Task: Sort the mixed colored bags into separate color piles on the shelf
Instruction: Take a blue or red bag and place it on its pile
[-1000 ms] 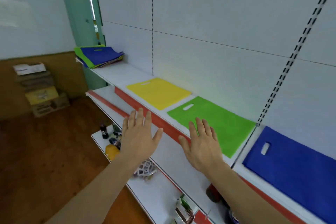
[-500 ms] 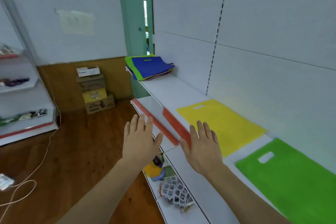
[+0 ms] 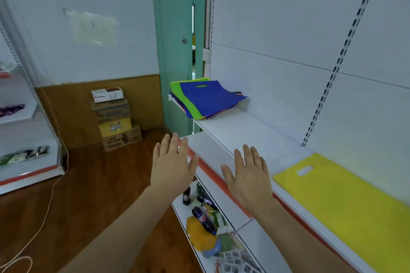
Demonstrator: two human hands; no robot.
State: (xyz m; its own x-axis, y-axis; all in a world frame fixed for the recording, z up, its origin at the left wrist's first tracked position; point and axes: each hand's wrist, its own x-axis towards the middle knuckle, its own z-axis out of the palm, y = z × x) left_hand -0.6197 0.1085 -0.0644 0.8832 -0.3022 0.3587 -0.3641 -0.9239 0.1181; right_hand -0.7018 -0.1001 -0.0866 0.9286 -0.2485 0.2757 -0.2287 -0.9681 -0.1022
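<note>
Ahead, mixed bag stack [image 3: 206,99] on shelf [image 3: 239,135], beyond both flat, empty hands [image 3: 210,173].

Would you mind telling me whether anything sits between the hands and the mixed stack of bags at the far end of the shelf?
Nothing visible does. Both the left hand and the right hand are open and empty, and the shelf between them and the stack is bare white surface. The yellow bag lies off to the right, out of that path.

Stacked cardboard boxes [image 3: 115,121] against the wall; bottles [image 3: 203,217] on the lower shelf
</note>
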